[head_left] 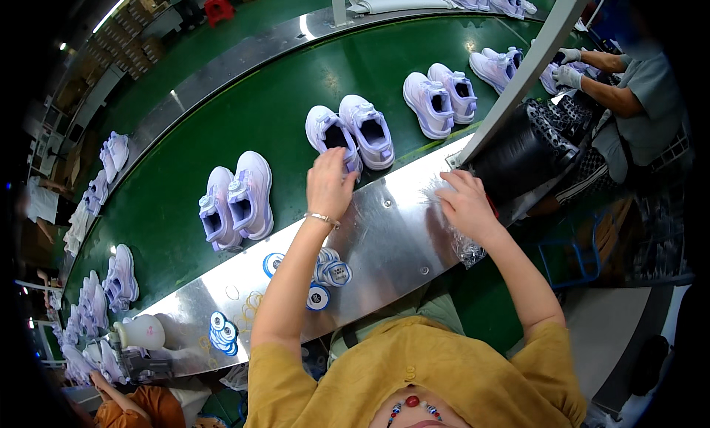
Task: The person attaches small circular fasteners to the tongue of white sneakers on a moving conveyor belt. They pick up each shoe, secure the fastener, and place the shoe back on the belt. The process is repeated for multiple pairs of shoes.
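A pair of pale lavender sneakers, the left sneaker (322, 122) and the right sneaker (361, 116), stands on the green conveyor belt (296, 80) straight ahead of me. My left hand (330, 185) is at the heel of the left one, fingers over its rear edge and thumb apart; whether it touches is unclear. My right hand (470, 206) hovers at the steel ledge (392, 236), fingers spread, beside the foot of a pale post (510, 80). Crumpled clear plastic (467, 250) lies under and beside it.
Another sneaker pair (237, 202) stands left, and one (439, 102) right. Round blue-and-white tags (333, 271) and yellow rings (253, 304) lie on the ledge, near a whitish round-ended container (142, 332). A gloved co-worker (629, 95) handles shoes beside a black bag (518, 150).
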Demonstrator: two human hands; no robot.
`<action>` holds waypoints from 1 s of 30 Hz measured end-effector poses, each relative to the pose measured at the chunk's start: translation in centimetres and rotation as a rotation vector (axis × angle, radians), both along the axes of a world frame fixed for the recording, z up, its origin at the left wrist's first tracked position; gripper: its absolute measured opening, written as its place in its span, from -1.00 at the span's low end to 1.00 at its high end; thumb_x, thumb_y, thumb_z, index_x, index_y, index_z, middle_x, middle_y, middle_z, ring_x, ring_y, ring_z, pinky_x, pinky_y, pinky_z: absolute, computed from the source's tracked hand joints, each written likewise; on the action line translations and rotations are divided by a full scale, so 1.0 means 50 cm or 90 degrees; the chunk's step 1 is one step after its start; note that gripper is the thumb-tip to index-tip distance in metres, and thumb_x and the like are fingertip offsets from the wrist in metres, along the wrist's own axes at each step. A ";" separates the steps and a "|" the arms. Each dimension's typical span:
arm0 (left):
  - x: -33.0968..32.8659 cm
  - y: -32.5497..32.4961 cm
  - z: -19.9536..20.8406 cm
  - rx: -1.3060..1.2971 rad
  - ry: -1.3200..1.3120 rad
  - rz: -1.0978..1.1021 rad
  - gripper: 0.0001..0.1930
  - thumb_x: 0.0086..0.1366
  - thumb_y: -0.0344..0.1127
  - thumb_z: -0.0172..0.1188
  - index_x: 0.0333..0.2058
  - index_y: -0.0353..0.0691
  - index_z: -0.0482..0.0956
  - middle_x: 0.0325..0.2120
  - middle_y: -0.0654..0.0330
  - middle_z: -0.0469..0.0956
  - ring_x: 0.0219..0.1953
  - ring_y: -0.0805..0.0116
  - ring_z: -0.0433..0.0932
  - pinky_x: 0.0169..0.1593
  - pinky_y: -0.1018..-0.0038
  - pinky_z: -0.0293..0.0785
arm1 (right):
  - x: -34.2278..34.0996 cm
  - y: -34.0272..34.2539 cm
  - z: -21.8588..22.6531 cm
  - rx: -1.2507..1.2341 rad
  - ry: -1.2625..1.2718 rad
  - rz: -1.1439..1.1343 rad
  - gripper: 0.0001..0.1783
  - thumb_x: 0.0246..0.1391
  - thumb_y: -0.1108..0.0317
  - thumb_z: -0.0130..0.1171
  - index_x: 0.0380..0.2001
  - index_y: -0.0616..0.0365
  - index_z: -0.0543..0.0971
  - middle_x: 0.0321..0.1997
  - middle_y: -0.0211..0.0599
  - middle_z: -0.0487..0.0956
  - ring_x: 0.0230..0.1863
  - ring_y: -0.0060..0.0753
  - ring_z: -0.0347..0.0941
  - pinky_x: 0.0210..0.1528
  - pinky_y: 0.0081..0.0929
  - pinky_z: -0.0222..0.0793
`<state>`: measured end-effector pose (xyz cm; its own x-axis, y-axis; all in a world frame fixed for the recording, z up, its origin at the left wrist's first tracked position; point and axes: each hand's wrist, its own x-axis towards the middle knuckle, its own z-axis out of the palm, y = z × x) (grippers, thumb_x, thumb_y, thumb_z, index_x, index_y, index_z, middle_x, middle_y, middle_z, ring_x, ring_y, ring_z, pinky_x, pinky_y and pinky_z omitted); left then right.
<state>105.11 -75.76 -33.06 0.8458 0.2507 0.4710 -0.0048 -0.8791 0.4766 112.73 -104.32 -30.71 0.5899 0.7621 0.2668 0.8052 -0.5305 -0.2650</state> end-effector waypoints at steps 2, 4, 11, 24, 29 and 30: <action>0.026 0.006 -0.044 -0.045 0.022 -0.002 -0.62 0.07 -0.38 0.28 -0.09 -0.27 0.51 -0.18 0.07 0.53 -0.05 0.09 0.47 -0.07 0.23 0.38 | -0.008 0.057 0.031 0.068 -0.014 0.034 -0.79 -0.03 0.41 0.15 -0.26 0.19 0.57 -0.03 -0.23 0.52 0.03 -0.08 0.35 0.06 -0.21 0.26; 0.037 -0.012 -0.026 -0.043 0.068 -0.022 -0.66 0.08 -0.40 0.25 -0.12 -0.29 0.52 -0.23 0.05 0.53 -0.11 0.04 0.49 -0.07 0.23 0.41 | 0.009 0.106 0.015 0.164 0.031 0.069 -0.79 -0.02 0.44 0.14 -0.26 0.21 0.56 -0.09 -0.22 0.53 -0.05 -0.09 0.38 0.00 -0.23 0.31; 0.005 0.008 -0.028 -0.155 -0.081 0.067 -0.71 0.17 -0.39 0.26 -0.12 -0.31 0.54 -0.24 0.06 0.55 -0.18 0.20 0.56 -0.21 0.42 0.51 | 0.053 0.285 -0.013 0.327 0.059 0.084 -0.81 0.03 0.50 0.09 -0.24 0.24 0.54 -0.23 -0.12 0.55 -0.17 -0.04 0.46 -0.12 -0.23 0.40; 0.113 0.144 -0.002 -0.190 0.034 -0.075 -0.61 0.00 -0.69 0.04 -0.21 -0.21 0.64 -0.04 -0.02 0.52 -0.01 0.07 0.53 0.05 0.37 0.46 | 0.095 0.397 -0.047 0.179 0.119 -0.062 -0.44 -0.06 0.48 0.16 0.08 -0.01 0.37 -0.02 -0.23 0.56 -0.11 -0.05 0.53 -0.14 -0.14 0.43; 0.095 0.162 0.004 -0.159 0.081 -0.105 -0.66 0.00 -0.71 -0.02 -0.32 -0.26 0.65 0.00 -0.08 0.50 -0.05 0.04 0.56 -0.01 0.36 0.51 | 0.100 0.402 -0.045 0.233 0.210 -0.049 -0.53 -0.05 0.56 0.05 -0.01 -0.01 0.44 -0.22 -0.23 0.61 -0.19 -0.05 0.55 -0.19 -0.13 0.43; 0.096 0.150 0.014 -0.102 0.124 -0.109 -0.68 0.02 -0.67 0.00 -0.29 -0.27 0.64 0.03 -0.12 0.47 -0.01 0.01 0.54 0.02 0.33 0.50 | 0.100 0.403 -0.046 0.215 0.199 -0.065 -0.52 -0.06 0.57 0.05 -0.01 0.00 0.44 -0.27 -0.25 0.63 -0.18 -0.06 0.55 -0.18 -0.12 0.42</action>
